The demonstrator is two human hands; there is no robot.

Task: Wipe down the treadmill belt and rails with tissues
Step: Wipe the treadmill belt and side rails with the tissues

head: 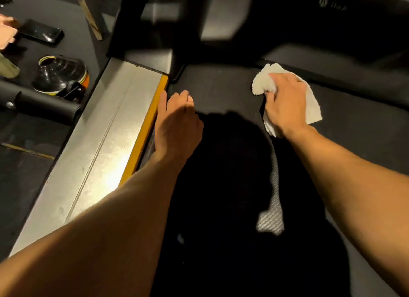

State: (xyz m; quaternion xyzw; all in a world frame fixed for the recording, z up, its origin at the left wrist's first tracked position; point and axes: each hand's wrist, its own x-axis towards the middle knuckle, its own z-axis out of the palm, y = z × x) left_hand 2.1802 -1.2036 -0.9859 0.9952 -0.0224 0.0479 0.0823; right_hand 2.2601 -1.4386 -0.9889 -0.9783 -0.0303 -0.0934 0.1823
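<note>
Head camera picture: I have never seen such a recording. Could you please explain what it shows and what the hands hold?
There is no robot here. The camera sits on a person's head and looks down, so both arms are that person's own. The dark surface is the treadmill belt. The right hand grips a white tissue lying on the belt. The left hand holds nothing and rests at the belt's edge, beside the silver rail. Farther left lies a black phone.

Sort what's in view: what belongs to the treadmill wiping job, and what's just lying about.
Job: tissue, gripped by the right hand; treadmill belt; silver side rail; left hand at the belt's left edge.
Lying about: black phone; black container with an orange band.
</note>
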